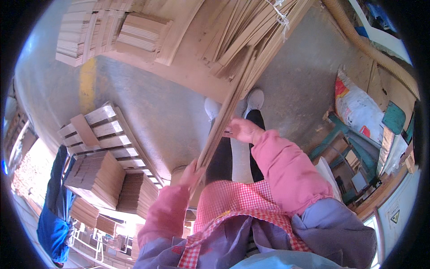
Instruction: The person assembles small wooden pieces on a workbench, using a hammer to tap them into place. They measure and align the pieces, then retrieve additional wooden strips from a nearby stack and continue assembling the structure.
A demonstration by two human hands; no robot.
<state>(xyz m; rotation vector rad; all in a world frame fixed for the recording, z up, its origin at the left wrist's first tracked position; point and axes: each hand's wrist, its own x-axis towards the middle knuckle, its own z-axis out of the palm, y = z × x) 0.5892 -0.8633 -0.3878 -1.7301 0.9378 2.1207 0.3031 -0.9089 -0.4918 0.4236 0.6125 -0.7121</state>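
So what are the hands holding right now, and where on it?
Both hold one stack of thin boards, seen edge-on. The left hand grips its near lower end; the right hand grips its edge further up, near the middle.

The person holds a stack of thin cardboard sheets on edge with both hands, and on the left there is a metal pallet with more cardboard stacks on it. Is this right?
Almost. The pallet on the left is made of pale wooden slats, not metal. The rest holds: the head view shows the left hand and right hand both gripping the stack of thin cardboard sheets on edge, and more cardboard stacks sit on the pallet.
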